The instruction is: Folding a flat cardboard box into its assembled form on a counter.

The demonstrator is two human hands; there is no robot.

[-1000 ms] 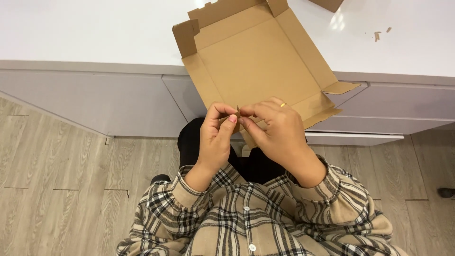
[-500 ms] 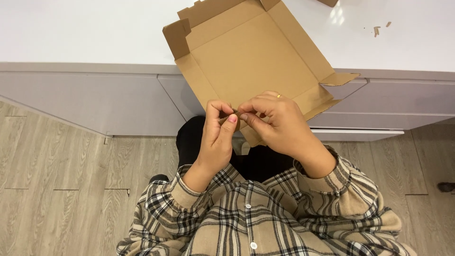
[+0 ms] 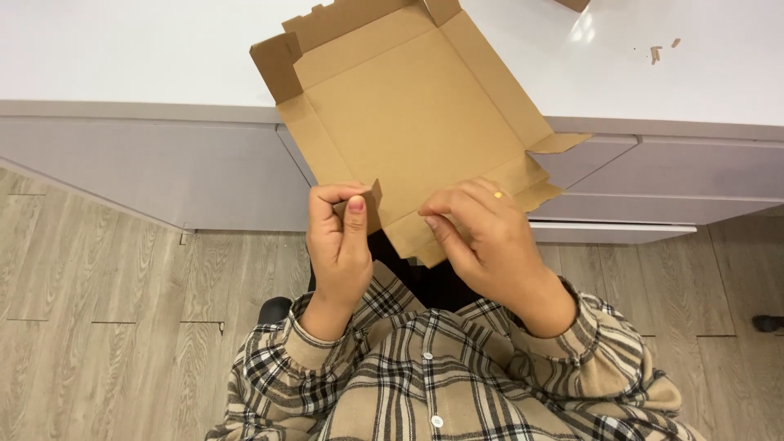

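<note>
Left hand (image 3: 341, 237) pinches a small corner flap; right hand (image 3: 482, 237) grasps the near edge of the flat cardboard box (image 3: 408, 122), light, stiff, creasing easily, best held along folds.

Flat brown cardboard box (image 3: 408, 122), half-folded, over white counter (image 3: 122, 49) edge

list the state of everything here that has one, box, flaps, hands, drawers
cardboard box: unfolded, mostly flat, tilted over the counter edge
corner flap: bent upright
small tab: pinched and folded up by the left hand
right hand: gripping the near edge of the box
drawers: shut
white counter: a few cardboard scraps lying on it
</note>
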